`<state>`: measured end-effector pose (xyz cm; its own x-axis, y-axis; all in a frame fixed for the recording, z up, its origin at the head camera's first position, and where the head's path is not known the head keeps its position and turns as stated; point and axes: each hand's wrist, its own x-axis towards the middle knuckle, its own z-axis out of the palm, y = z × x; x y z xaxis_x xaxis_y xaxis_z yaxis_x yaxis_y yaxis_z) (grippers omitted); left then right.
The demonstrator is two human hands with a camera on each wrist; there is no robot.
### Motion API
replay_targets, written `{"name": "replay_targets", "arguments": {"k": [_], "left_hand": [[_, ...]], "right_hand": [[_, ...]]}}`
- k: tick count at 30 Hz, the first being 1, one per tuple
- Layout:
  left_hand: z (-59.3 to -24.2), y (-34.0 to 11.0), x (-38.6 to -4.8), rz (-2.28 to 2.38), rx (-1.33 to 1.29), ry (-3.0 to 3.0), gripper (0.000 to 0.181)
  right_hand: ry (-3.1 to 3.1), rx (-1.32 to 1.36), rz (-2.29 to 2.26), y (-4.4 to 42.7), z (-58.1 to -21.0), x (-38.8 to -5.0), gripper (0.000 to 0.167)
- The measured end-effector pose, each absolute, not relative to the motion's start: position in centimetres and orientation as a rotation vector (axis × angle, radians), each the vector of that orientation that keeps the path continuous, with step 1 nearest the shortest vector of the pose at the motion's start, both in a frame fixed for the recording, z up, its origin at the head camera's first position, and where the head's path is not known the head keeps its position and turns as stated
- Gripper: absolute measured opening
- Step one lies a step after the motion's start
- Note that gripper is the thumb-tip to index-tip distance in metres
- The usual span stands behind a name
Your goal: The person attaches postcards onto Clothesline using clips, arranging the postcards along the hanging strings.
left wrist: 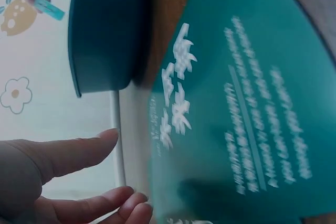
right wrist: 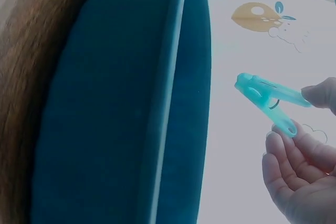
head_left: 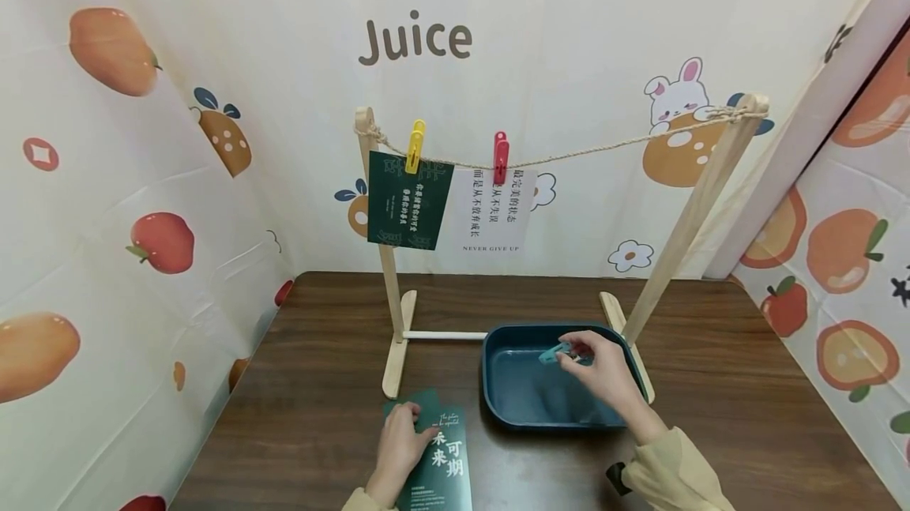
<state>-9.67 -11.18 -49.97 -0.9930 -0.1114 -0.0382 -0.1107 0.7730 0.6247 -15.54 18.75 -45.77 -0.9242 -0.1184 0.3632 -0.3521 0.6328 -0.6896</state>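
My right hand pinches a teal clothespin above the dark blue tray; in the right wrist view, thumb and fingers hold the handles of the clothespin. Over the green cards at the table's front, my left hand has its fingers relaxed at the cards' left part. The left wrist view shows that hand with thumb and fingers apart beside the top green card; whether they touch it I cannot tell.
Behind stands a wooden frame with a rope. A yellow clothespin holds a dark green card on it, and a red clothespin a white card. A white rod runs along the base.
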Motion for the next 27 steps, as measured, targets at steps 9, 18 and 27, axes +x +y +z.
{"name": "replay_targets", "arguments": {"k": [9,18,27], "left_hand": [[-52.1,-12.2,-9.4,-0.960,0.221,-2.931,0.047],[-51.7,-12.2,-8.9,-0.942,0.349,-2.960,0.062],[-52.4,-12.5,-8.9,-0.860,0.443,-2.950,0.073]], "right_hand": [[-2.549,0.311,1.202,18.8,-45.9,-14.6,0.020],[-2.486,0.282,1.231,18.8,-46.2,-14.0,0.018],[-2.465,0.262,1.265,18.9,-46.5,-13.6,0.018]]}}
